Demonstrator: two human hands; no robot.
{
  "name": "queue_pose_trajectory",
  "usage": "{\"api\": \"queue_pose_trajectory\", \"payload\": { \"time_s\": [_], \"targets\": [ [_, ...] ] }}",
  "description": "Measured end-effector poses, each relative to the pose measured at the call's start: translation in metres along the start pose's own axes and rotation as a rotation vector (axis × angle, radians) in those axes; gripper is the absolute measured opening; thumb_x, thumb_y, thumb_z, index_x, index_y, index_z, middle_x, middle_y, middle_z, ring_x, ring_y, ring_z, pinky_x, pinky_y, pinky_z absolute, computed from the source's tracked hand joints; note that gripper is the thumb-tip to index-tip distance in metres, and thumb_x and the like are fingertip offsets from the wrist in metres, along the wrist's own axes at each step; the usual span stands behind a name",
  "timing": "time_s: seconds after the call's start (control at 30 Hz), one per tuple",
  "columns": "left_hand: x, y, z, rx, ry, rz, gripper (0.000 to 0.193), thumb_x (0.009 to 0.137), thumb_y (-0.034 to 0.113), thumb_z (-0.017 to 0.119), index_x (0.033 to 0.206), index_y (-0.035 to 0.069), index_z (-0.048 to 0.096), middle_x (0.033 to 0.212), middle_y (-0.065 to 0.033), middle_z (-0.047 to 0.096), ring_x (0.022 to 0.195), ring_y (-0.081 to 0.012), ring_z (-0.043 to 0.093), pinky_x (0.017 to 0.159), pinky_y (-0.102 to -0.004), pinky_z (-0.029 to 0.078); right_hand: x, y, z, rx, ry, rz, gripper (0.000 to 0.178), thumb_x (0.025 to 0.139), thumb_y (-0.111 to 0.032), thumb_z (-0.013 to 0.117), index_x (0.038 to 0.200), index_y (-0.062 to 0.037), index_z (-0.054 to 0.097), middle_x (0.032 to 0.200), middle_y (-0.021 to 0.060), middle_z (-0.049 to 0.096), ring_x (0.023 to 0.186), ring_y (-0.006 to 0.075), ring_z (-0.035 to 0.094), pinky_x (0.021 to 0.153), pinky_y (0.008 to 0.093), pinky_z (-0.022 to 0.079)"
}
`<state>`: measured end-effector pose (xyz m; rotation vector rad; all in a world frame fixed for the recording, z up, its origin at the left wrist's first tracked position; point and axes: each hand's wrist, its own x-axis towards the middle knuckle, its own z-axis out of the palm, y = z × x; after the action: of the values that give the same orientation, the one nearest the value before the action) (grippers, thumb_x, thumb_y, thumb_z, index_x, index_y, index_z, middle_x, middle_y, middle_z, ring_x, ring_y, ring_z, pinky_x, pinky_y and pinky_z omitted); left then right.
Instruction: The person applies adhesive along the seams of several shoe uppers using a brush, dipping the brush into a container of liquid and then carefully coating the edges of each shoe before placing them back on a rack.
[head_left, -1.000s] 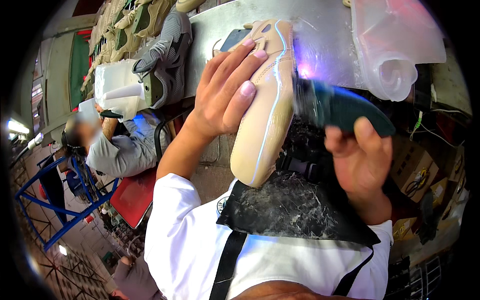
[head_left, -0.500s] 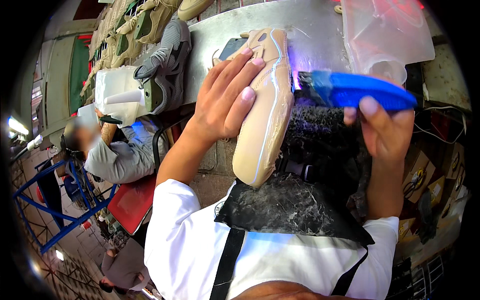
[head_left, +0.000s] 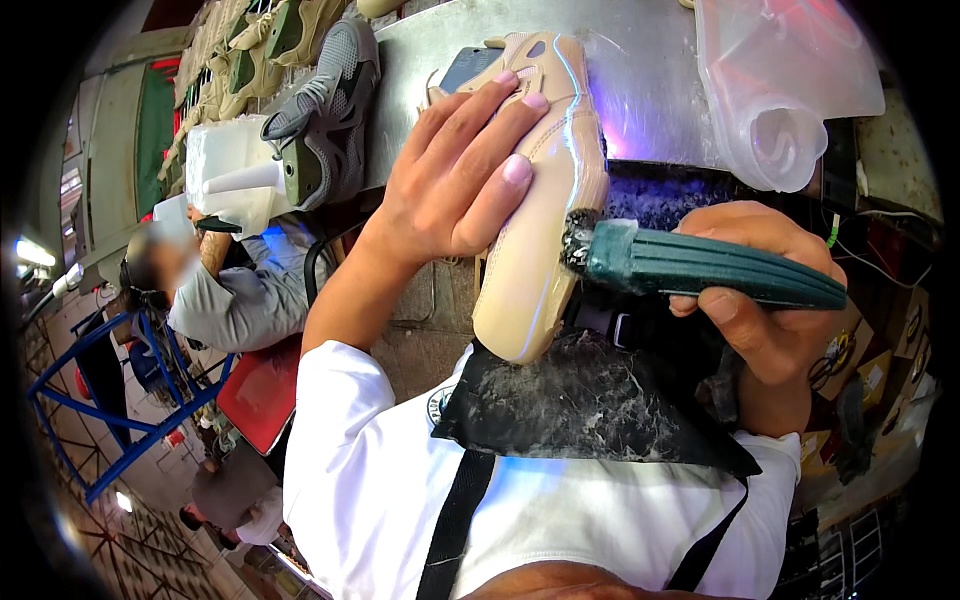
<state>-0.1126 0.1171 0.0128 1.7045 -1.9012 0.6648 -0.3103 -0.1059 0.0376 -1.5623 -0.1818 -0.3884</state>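
A shiny metal table (head_left: 655, 60) fills the far side. A black, dusty apron (head_left: 590, 400) is near, over the person's front. In the middle a beige shoe (head_left: 545, 175) lies tipped over. Its rounded near end pokes out past the table, maybe to leave room around its side. A cloudy plastic jug (head_left: 795, 60) is far right, and a gray sneaker (head_left: 335, 105) is far left. A dark green brush (head_left: 720, 268) points left, and its short black bristles (head_left: 577, 240) meet the shoe's right edge. The left hand (head_left: 440, 185) lies flat over the shoe, fingers a bit apart, likely to stop it slipping. The right hand (head_left: 768, 340) pinches the brush's handle between thumb and fingers, perhaps so it is easy to steer.
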Motion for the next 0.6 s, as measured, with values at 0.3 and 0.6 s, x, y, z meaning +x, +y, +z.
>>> {"api": "queue_pose_trajectory", "payload": {
  "time_s": [0.3,0.6],
  "targets": [
    [0.009,-0.003,-0.003,0.033,-0.037,0.014,0.035,0.08,0.007,0.071,0.108,0.0,0.052,0.117,-0.025,0.069,0.104,-0.0421,0.07,0.082,-0.0465,0.058,-0.005,0.004,0.003,-0.011,0.0,-0.173,0.026,0.087,-0.015,0.075,0.1,0.0047,0.065,0.091,0.0225,0.071,0.064,0.0206,0.069,0.06,0.0313,0.058],
    [0.022,-0.006,-0.004,0.036,-0.042,-0.038,0.045,0.081,0.008,0.069,0.121,-0.004,0.054,0.12,-0.0227,0.069,0.106,-0.0391,0.07,0.085,-0.0453,0.057,-0.01,-0.017,0.009,-0.268,0.064,-0.222,0.03,0.091,-0.027,0.076,0.102,-0.0028,0.063,0.089,0.018,0.072,0.072,0.0251,0.073,0.064,0.0323,0.059]
  ]
}}
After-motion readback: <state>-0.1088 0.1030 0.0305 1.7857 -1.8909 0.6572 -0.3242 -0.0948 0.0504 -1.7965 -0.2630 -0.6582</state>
